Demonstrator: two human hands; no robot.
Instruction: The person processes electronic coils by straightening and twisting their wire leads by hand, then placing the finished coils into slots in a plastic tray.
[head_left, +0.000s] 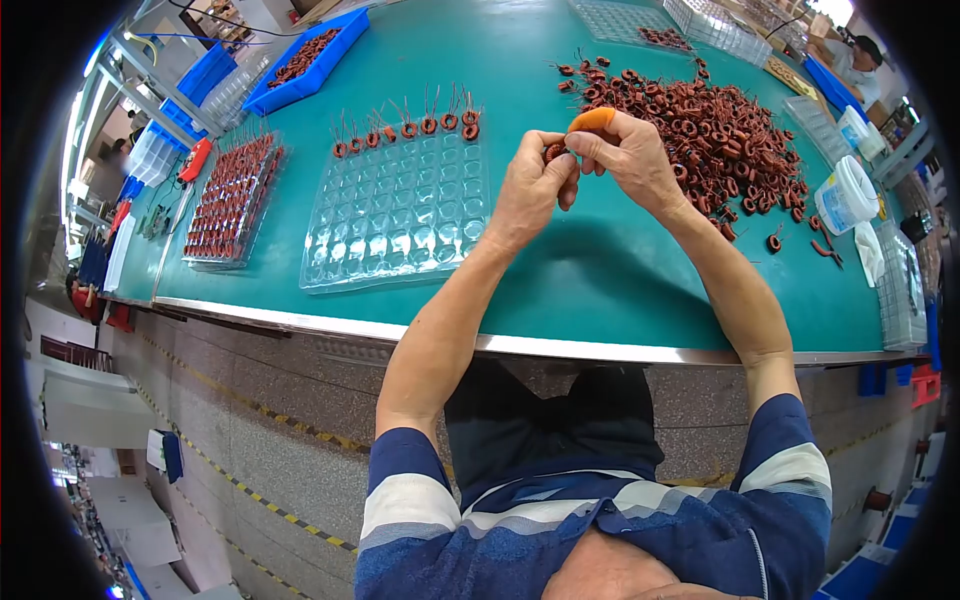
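My left hand is closed around a small copper-wound ring coil, mostly covered by the fingers. Right beside it, my right hand pinches thumb against index finger, close to the coil; what lies between those fingertips is hidden. An orange finger cot covers the right index finger. To the left lies a clear plastic tray with round pockets; several coils sit along its far edge, their wire leads sticking up. A large heap of similar coils spreads over the table behind and right of my hands.
A filled coil tray stack stands at the left on the green table. A blue bin of coils is at the back left. White tubs and clear trays line the right side. Another person is far right.
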